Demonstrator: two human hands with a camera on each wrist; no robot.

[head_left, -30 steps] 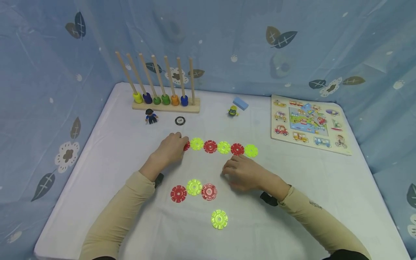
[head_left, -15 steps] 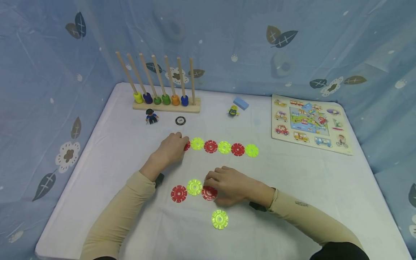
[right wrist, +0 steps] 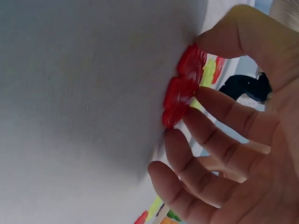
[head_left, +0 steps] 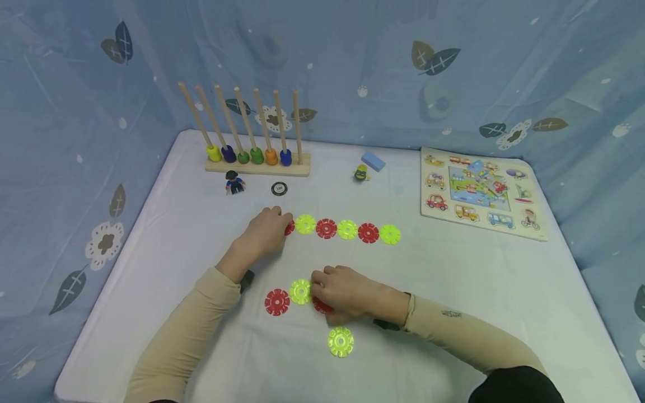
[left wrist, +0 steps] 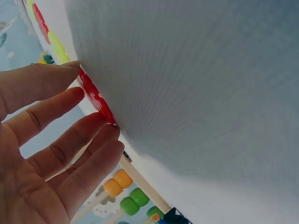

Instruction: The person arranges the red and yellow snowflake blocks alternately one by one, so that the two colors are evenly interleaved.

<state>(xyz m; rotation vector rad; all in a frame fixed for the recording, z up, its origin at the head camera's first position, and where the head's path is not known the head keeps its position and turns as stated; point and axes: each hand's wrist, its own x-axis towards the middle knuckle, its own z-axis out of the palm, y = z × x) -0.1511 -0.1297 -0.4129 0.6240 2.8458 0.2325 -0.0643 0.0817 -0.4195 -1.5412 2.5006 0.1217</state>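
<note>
In the head view, my left hand [head_left: 265, 228] is at the left end of the upper row of notched plastic discs. Its thumb and fingers hold the edges of a red interlocking disc [left wrist: 96, 95], which lies flat on the table. Nearer to me, my right hand [head_left: 347, 294] has its thumb and fingertips around the rim of another red interlocking disc [right wrist: 184, 88], mostly covered in the head view. Left of that disc lie a yellow-green disc [head_left: 300, 291] and a red disc [head_left: 277, 302]. A single yellow-green disc [head_left: 340, 342] lies closer to me, just below the right hand.
Alternating red and yellow-green discs [head_left: 347, 229] continue the upper row rightward. Behind stand a wooden peg abacus [head_left: 258, 164], a toy figure [head_left: 234, 182] and a black round chip [head_left: 279, 188]. A blue block [head_left: 373, 162], a small green-yellow figure [head_left: 360, 172] and a puzzle board [head_left: 482, 193] are further right.
My right hand has moved left and toward me, from below the upper row to the red disc in the lower row, and now holds it. The left hand has stayed put.
</note>
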